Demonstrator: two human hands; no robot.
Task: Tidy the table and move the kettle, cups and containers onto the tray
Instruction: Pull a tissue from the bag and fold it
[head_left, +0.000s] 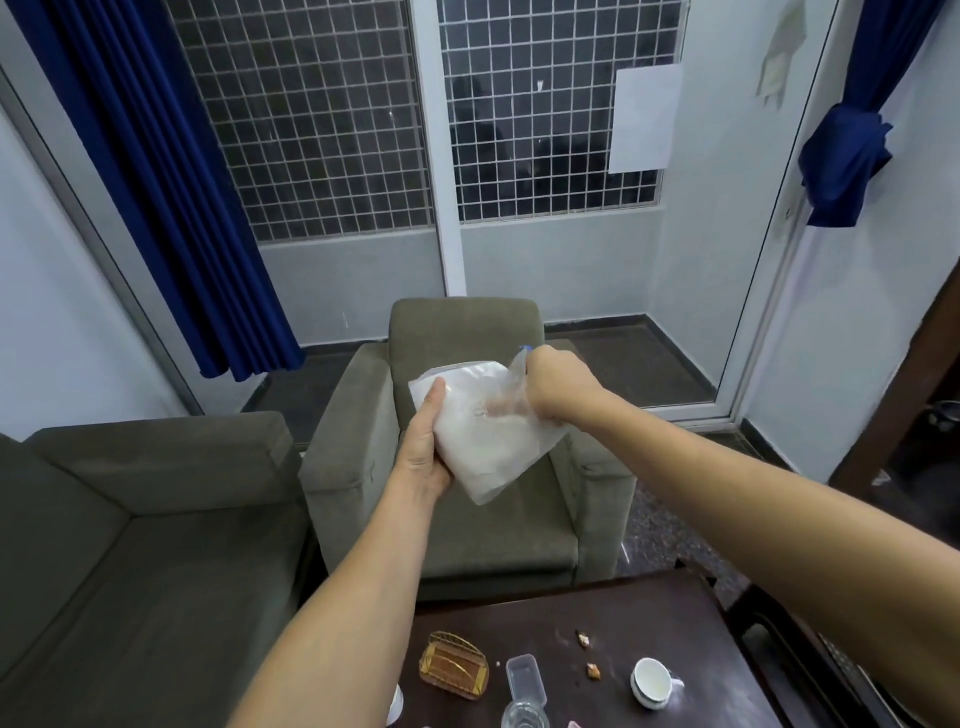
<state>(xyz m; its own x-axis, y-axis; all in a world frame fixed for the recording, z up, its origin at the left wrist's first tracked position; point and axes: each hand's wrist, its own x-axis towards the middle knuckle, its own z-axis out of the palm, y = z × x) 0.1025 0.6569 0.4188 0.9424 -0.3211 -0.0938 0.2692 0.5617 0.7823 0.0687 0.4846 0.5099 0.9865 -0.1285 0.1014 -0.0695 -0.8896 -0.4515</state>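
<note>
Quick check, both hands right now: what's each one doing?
Left hand: holds the plastic bag of white powder from below.
Right hand: grips the bag's gathered top.

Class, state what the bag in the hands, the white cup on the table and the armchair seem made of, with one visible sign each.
Clear bag of white powder: thin plastic film, see-through and crinkled.
White handled cup: probably glazed ceramic, glossy.
Olive-grey armchair: fabric upholstery, matte with seams.

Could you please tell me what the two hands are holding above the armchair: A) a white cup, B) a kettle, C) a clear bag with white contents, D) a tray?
C: the left hand holds the clear bag from the side and the right hand grips its top; the white cup lies on the table.
</note>
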